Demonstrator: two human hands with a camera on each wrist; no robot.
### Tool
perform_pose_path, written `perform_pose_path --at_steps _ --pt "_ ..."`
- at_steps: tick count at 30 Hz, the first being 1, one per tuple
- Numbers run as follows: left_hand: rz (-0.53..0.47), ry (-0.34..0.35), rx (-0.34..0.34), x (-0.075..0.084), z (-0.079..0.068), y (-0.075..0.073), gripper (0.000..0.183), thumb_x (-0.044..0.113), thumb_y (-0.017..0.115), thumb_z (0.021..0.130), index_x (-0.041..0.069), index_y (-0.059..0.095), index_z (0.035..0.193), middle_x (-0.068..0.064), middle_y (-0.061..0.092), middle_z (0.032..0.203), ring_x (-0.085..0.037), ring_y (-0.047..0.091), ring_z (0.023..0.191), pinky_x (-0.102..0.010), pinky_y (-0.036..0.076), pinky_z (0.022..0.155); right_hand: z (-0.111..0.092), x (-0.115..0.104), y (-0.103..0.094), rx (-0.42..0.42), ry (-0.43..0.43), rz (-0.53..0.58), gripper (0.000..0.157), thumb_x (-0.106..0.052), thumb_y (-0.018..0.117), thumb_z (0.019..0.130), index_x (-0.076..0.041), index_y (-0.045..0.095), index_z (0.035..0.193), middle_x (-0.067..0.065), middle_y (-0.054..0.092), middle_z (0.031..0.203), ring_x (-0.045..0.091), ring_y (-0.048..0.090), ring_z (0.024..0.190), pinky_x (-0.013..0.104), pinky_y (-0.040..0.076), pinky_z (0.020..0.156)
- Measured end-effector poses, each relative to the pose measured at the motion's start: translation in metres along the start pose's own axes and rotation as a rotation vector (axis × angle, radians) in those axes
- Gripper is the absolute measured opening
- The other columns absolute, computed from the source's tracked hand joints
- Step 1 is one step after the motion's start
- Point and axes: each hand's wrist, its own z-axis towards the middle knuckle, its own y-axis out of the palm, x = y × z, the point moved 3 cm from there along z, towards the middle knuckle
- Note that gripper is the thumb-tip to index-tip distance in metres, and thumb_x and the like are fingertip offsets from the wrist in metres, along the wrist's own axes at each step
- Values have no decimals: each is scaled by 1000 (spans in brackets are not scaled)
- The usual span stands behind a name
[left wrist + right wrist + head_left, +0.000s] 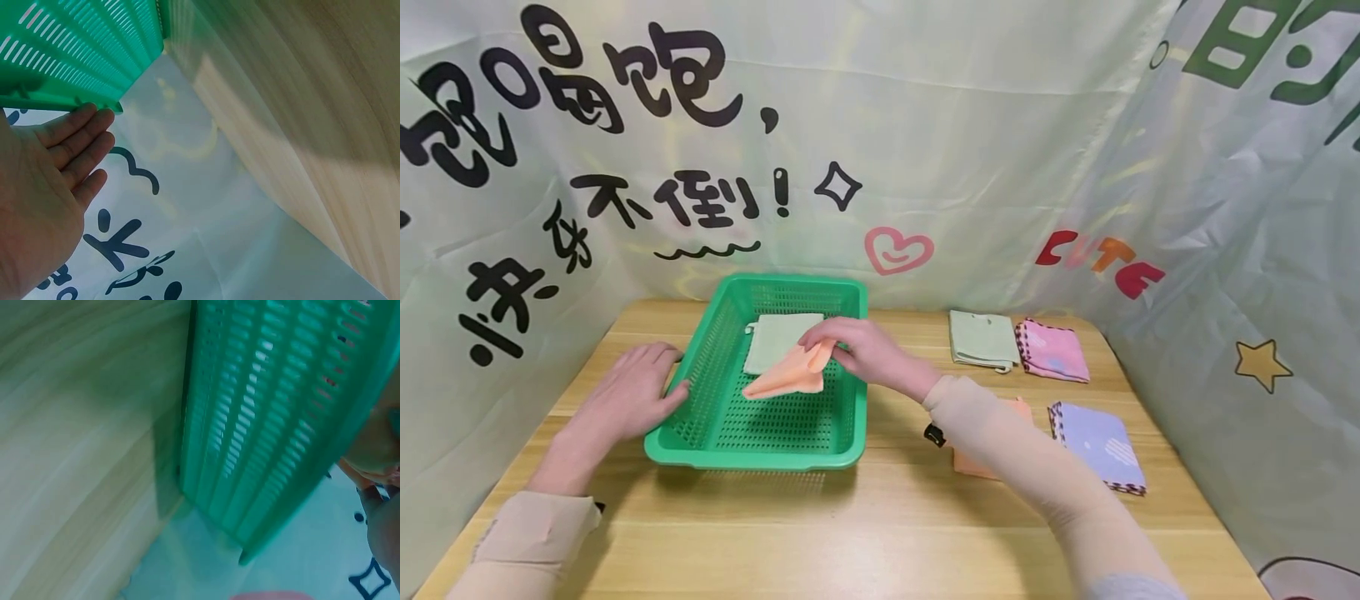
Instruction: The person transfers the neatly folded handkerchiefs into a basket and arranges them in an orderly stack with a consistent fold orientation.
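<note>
A green plastic basket (pixel 752 460) with slotted walls stands on the wooden table. Inside it, toward the back, lies a folded pale green towel (pixel 773 337). My right hand (pixel 876 354) pinches a folded orange towel (pixel 790 375) by its upper corner, over the basket near the right rim. That towel hangs slanting to the left and partly overlaps the pale green one in the head view. My left hand (pixel 632 398) rests at the basket's left rim; in the left wrist view its extended fingers (pixel 78 147) touch the rim. At the right wrist view's edge, my right hand (pixel 382 534) is mostly cut off.
On the table's right side lie a folded pale green towel (pixel 983 340), a pink one (pixel 1052 350) with a checked edge, and a purple one (pixel 1096 442). Another orange towel (pixel 973 463) is partly hidden under my right sleeve. Printed cloth walls (pixel 970 192) surround the table.
</note>
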Motion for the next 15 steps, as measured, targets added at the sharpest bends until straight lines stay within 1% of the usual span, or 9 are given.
perform_pose_path --at_steps 4,8,10,13,15 --pt "1 2 3 1 0 0 48 26 59 99 -12 57 128 -30 57 130 -50 48 126 -66 36 110 10 -2 17 -104 44 6 22 7 69 94 -9 73 110 3 76 121 18 70 114 23 53 100" --pt "0 -1 6 1 0 0 48 26 59 98 -12 57 128 -30 57 130 -50 49 126 -66 37 109 20 -5 33 -197 69 9 18 3 70 95 -11 73 105 -1 76 120 16 71 114 17 53 95" --pt "0 -2 8 1 0 0 49 26 59 98 -12 57 128 -30 57 130 -50 49 125 -66 37 109 25 -6 39 -222 69 20 17 3 68 96 -12 73 103 -2 77 119 16 71 114 16 53 90" --pt "3 -1 9 1 -1 0 49 27 59 98 -12 57 128 -30 57 130 -50 49 125 -67 38 108 32 -6 49 -239 79 24 18 4 67 96 -12 73 103 -4 76 120 16 71 112 16 53 84" --pt "5 0 11 1 -1 0 49 27 59 98 -12 57 128 -30 57 130 -50 49 125 -66 38 108 36 -6 56 -261 95 17 18 3 66 97 -13 72 103 -5 76 121 16 72 112 17 53 84"
